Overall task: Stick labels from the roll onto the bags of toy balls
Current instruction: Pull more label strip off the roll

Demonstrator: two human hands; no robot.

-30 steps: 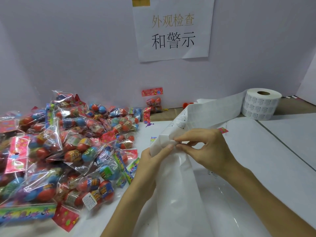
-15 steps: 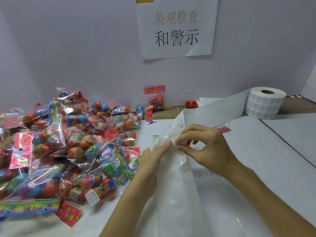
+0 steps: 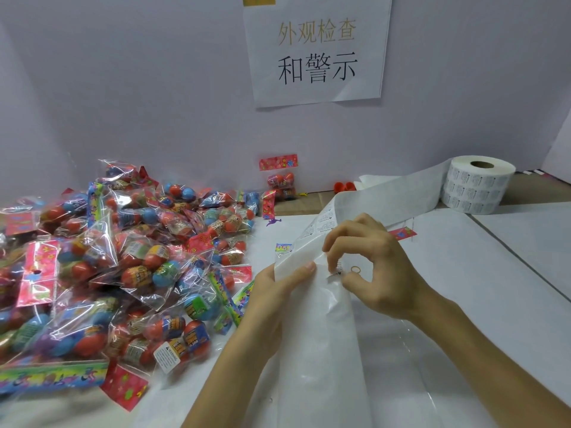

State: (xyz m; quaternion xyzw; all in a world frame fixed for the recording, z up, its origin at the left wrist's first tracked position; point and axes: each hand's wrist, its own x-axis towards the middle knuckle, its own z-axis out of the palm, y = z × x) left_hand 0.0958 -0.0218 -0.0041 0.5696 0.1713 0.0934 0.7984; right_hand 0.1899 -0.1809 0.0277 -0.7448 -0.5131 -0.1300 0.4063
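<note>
Label [image 3: 335, 271] pinched at edge by right hand [image 3: 380, 273]; left hand [image 3: 272, 299] grips backing strip [image 3: 312, 329]. Peel slowly, keep strip taut, avoid curling.

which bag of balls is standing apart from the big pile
The bag with the red flowered header, upright on its own at the back wall; the other bags lie heaped together at left.

A white paper sign [image 3: 318, 50] with printed characters hangs on the wall, yellow tape [image 3: 259, 0] at its top. Two small red caps [image 3: 343, 186] sit on the worktop [image 3: 494, 273] by the wall.
</note>
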